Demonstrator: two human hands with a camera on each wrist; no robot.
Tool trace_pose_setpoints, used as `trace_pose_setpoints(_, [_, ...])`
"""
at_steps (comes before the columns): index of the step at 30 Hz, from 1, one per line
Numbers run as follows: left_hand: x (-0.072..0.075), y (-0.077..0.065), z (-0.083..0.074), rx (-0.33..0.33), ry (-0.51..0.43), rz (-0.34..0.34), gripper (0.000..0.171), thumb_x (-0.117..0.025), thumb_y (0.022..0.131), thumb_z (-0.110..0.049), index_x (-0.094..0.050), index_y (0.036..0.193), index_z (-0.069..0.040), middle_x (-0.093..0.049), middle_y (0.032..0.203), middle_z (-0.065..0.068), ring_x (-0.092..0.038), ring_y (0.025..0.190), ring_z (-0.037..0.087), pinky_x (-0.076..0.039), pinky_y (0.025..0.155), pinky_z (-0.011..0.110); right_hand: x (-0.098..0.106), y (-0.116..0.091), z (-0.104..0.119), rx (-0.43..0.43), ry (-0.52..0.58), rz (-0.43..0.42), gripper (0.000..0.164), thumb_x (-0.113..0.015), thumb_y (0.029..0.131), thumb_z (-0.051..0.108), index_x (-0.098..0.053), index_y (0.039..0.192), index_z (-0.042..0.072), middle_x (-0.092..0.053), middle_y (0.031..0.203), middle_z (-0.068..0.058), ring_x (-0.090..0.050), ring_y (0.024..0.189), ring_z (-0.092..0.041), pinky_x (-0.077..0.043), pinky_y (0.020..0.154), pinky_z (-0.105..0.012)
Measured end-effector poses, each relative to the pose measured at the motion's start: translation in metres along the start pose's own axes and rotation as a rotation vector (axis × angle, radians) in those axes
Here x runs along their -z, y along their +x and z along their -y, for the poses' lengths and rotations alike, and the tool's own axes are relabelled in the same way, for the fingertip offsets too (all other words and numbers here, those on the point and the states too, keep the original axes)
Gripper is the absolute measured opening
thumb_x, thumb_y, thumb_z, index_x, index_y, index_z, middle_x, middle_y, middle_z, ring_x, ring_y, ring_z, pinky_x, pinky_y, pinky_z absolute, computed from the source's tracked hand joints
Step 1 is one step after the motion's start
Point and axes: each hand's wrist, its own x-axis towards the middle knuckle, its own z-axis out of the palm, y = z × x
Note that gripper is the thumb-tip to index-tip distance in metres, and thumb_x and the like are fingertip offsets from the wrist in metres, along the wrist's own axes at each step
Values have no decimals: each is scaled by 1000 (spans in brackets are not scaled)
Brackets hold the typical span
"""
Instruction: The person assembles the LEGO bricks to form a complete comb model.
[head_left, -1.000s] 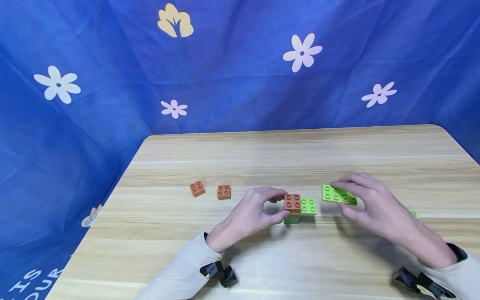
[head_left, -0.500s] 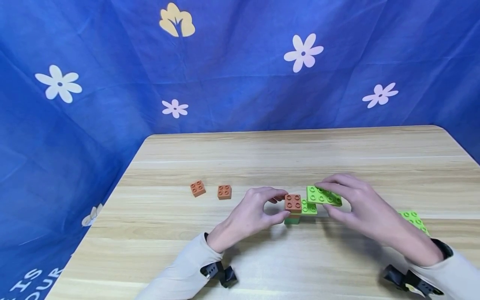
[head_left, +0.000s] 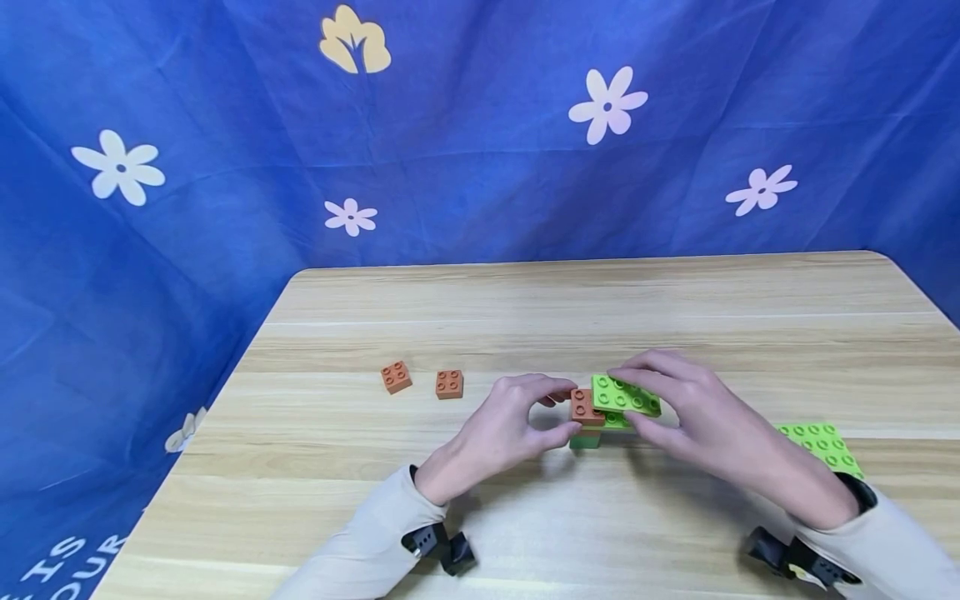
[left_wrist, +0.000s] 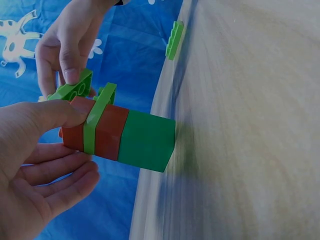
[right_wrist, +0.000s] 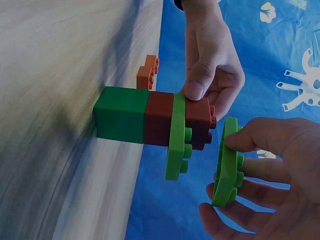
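Head cam: now bringing the lime-green plate in over the brick stack, pinched in right-hand grip; holding stack with left-hand grip. Lining-up stage, probably.

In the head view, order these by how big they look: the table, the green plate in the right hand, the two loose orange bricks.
Table
Green plate
Left brick and right brick: too alike to rank.
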Motion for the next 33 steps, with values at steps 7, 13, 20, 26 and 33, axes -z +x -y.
trace_pose_setpoints(7, [0,0,0,-5,-5,0,38,-77,82,-16,-66,115,0,-70,109,10,-68,90,22,-54,80,20,-4,3,2,9,7,15,40,-74,75,7,-67,114,1,-65,109,-3,-63,97,-18,-57,80,-35])
trace_pose_setpoints(13, [4,0,0,-30,-9,-24,42,-78,81,-17,-65,116,2,-70,108,12,-68,88,23,-56,78,23,-6,4,4,14,-2,23,40,-74,76,8,-67,115,2,-64,110,-3,-63,98,-18,-57,79,-35])
trace_pose_setpoints(20, [8,1,-3,-95,-9,-64,42,-79,80,-17,-65,115,2,-70,106,12,-68,88,24,-55,79,21,-9,7,6,30,4,17,39,-74,76,7,-67,114,2,-64,108,-3,-62,96,-16,-57,78,-33])
trace_pose_setpoints(26, [9,2,-4,-127,-37,-77,40,-78,81,-15,-65,115,1,-70,107,11,-68,90,23,-54,82,19,-10,8,7,32,7,17,39,-75,75,6,-67,113,3,-64,108,-2,-61,97,-16,-57,78,-33])
trace_pose_setpoints(33, [7,3,-4,-159,-30,-96,35,-76,83,-13,-66,114,1,-70,108,12,-68,91,22,-53,84,17,-12,8,7,22,19,30,38,-75,76,6,-67,114,2,-65,108,-3,-63,96,-15,-57,77,-32])
